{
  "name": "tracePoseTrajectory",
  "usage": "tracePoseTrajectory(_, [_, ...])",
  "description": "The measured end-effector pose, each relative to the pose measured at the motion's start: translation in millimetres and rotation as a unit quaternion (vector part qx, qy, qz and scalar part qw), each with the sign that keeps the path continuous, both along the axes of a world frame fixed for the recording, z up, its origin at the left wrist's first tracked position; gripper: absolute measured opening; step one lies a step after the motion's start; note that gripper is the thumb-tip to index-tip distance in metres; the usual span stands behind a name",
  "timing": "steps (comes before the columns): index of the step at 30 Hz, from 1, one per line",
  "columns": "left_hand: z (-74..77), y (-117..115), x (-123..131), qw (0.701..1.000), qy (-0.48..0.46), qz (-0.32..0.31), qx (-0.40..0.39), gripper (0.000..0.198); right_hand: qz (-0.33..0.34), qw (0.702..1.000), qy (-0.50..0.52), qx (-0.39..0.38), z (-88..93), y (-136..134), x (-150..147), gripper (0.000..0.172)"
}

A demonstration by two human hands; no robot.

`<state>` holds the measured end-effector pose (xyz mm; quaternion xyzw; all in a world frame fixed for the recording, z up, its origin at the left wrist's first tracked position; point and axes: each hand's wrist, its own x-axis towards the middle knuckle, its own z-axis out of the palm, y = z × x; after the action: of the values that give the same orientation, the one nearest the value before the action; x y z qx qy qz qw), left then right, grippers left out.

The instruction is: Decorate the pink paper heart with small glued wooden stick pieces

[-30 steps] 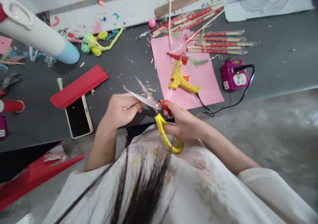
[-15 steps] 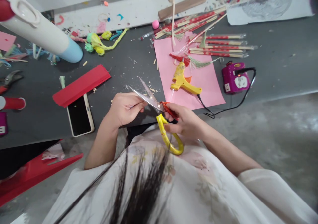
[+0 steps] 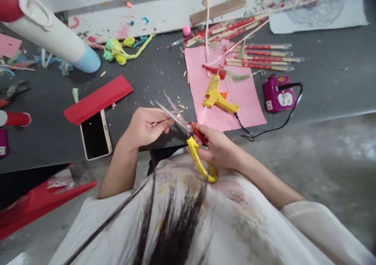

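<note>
My right hand (image 3: pixel 213 143) grips a pair of scissors (image 3: pixel 201 165) by its red and yellow handles. The blades stand apart and point up and left, over the table's near edge. Close beside the blades, my left hand (image 3: pixel 151 126) is closed in a pinch. What its fingers hold is too small and too hidden to make out. Small pale scraps (image 3: pixel 182 106) lie on the table just beyond the blades. A yellow glue gun (image 3: pixel 216 94) rests on a pink sheet (image 3: pixel 246 112) to the right of the scissors.
A red folded strip (image 3: pixel 98 100) lies partly over a phone (image 3: pixel 95 137) on the left. Behind it stands a white and blue bottle (image 3: pixel 67 45). Red-and-cream wrapped sticks (image 3: pixel 258 59) are at the back right. The glue gun's cord runs to a purple power box (image 3: pixel 279 94).
The view has shifted slightly. Both hands and the scissors keep nearly the same pose, with the blades still apart.
</note>
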<state>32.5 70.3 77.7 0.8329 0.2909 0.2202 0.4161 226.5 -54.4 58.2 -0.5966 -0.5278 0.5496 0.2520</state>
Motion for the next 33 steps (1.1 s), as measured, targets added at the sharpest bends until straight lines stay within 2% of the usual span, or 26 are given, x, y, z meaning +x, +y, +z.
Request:
tracePoseTrajectory(6, [-3.9, 1, 0, 0.992, -0.034, -0.032, -0.121, 0.032, 0.009, 0.999, 0.001, 0.047, 0.6, -3, 1, 0.036])
tracePoseTrajectory(11, [-3.6, 1, -1, 0.988, -0.048, -0.046, -0.138, 0.023, 0.02, 0.999, 0.001, 0.046, 6.1, -1, 2, 0.036])
tracePoseTrajectory(14, [-3.0, 2, -2, 0.987, -0.041, -0.05, -0.148, 0.025, 0.025, 0.999, -0.013, 0.033, 9.5, 1, 2, 0.033])
tracePoseTrajectory(19, [-3.3, 0, -3, 0.985, -0.025, -0.032, -0.165, 0.032, 0.011, 1.0, -0.019, 0.003, 9.6, 3, 0, 0.036])
tracePoseTrajectory(26, [2.0, 0, -4, 0.987, -0.033, 0.004, -0.155, 0.038, -0.015, 0.998, 0.038, -0.049, 7.9, 0, -4, 0.03])
tracePoseTrajectory(29, [1.2, -6, -2, 0.989, -0.039, 0.028, -0.139, 0.04, -0.021, 0.999, 0.032, -0.023, 3.0, -4, -6, 0.028])
tracePoseTrajectory(33, [-9.1, -22, 1, 0.983, -0.087, 0.071, -0.146, 0.041, -0.026, 1.0, 0.012, 0.0, -4.4, -10, -5, 0.023])
